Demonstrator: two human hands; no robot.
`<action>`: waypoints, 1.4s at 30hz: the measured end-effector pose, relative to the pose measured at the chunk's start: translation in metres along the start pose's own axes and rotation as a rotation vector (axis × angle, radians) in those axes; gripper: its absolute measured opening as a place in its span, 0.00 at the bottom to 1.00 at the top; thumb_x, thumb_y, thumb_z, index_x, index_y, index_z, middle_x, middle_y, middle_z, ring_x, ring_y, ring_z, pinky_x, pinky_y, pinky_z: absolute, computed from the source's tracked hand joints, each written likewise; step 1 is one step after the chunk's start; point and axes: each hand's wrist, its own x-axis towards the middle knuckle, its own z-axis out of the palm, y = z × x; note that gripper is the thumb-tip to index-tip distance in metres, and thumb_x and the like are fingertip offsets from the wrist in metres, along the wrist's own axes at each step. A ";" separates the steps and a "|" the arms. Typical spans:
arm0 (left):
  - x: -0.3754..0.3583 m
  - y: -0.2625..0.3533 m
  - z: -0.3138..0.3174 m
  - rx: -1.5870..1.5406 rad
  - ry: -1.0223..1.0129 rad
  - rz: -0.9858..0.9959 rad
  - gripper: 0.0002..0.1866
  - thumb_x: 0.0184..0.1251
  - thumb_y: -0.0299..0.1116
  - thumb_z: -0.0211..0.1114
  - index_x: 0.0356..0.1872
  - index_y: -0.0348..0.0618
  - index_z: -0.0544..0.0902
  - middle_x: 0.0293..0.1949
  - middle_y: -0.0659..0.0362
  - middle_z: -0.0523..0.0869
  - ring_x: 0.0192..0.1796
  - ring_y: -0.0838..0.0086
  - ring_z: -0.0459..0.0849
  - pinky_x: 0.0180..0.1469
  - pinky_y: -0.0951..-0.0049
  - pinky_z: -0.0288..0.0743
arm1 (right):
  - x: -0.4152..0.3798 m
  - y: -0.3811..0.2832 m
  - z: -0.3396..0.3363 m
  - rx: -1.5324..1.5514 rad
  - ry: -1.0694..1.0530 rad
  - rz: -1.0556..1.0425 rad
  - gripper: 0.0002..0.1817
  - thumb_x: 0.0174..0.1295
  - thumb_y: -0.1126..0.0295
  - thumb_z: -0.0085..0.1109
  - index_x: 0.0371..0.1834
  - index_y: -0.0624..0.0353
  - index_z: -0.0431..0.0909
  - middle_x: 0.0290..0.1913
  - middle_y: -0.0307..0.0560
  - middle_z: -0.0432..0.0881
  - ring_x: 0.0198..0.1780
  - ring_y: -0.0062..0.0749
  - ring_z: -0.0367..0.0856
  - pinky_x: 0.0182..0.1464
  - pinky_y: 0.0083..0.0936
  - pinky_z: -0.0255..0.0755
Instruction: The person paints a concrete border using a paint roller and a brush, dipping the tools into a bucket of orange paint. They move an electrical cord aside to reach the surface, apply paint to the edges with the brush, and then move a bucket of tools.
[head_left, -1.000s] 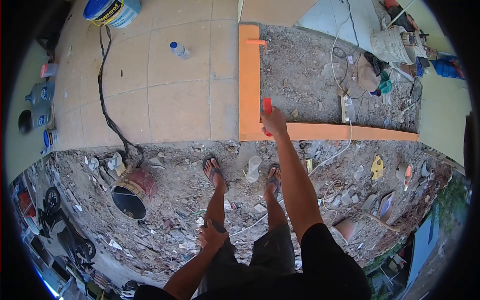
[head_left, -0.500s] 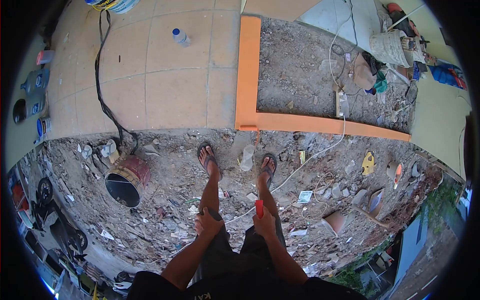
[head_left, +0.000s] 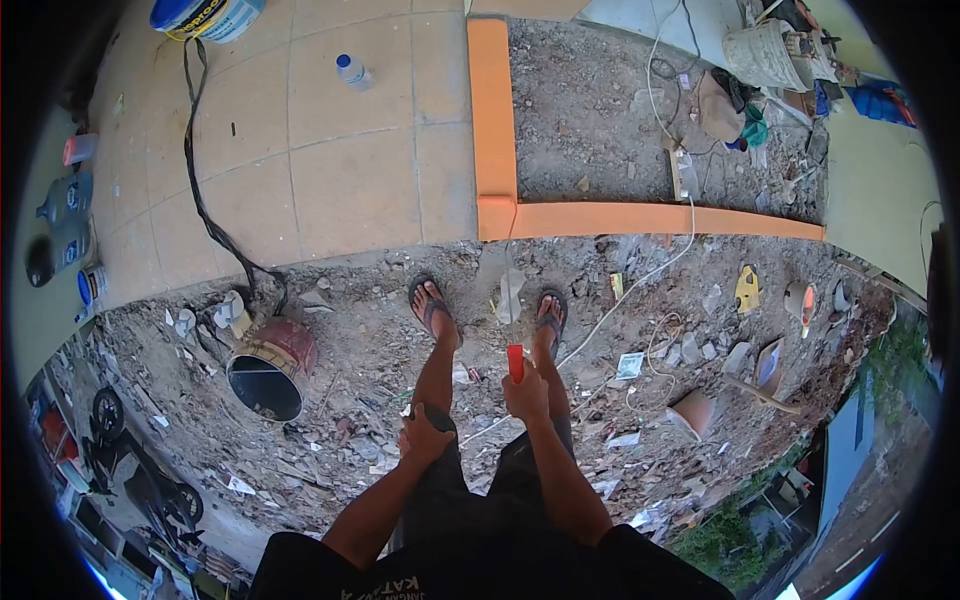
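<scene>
My right hand (head_left: 526,397) is wrapped around the red handle (head_left: 515,364) of a paint roller. The thin rod runs forward between my feet to the orange roller head (head_left: 497,202), which lies against the corner of the low orange-painted wall (head_left: 492,110). One arm of this wall runs away from me, and another orange strip (head_left: 660,217) extends to the right. My left hand (head_left: 427,434) grips my left knee, with its fingers partly hidden around the leg.
Rubble covers the ground around my sandalled feet. A paint-stained bucket (head_left: 268,372) lies tipped at left. A white cable (head_left: 640,285) crosses the dirt at right. A water bottle (head_left: 351,70) and a paint pail (head_left: 225,18) stand on the tiles (head_left: 340,180).
The roller head has moved away from me, from the wall corner's front edge farther onto the orange surface. My right hand has pushed forward with the handle. My left hand stays on the knee.
</scene>
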 end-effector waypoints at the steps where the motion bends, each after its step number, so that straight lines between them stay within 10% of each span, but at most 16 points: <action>1: 0.006 -0.006 0.007 -0.003 0.011 0.015 0.57 0.47 0.51 0.79 0.78 0.53 0.56 0.65 0.39 0.70 0.66 0.44 0.75 0.66 0.48 0.71 | -0.016 0.008 0.007 -0.012 0.007 0.001 0.27 0.60 0.63 0.56 0.61 0.65 0.74 0.48 0.70 0.84 0.51 0.66 0.82 0.57 0.51 0.73; 26: -0.026 0.012 0.054 0.157 0.123 -0.008 0.57 0.48 0.53 0.79 0.78 0.55 0.56 0.64 0.40 0.71 0.65 0.43 0.76 0.66 0.48 0.71 | -0.076 0.129 -0.008 0.136 -0.009 0.066 0.32 0.58 0.62 0.59 0.68 0.56 0.73 0.48 0.70 0.84 0.52 0.66 0.83 0.57 0.51 0.76; 42: -0.026 0.006 0.077 0.101 0.140 -0.001 0.57 0.48 0.54 0.79 0.78 0.53 0.56 0.65 0.40 0.69 0.66 0.42 0.75 0.67 0.48 0.71 | 0.091 0.031 0.003 0.155 0.104 -0.195 0.29 0.60 0.62 0.57 0.64 0.63 0.70 0.44 0.74 0.83 0.48 0.72 0.82 0.52 0.56 0.76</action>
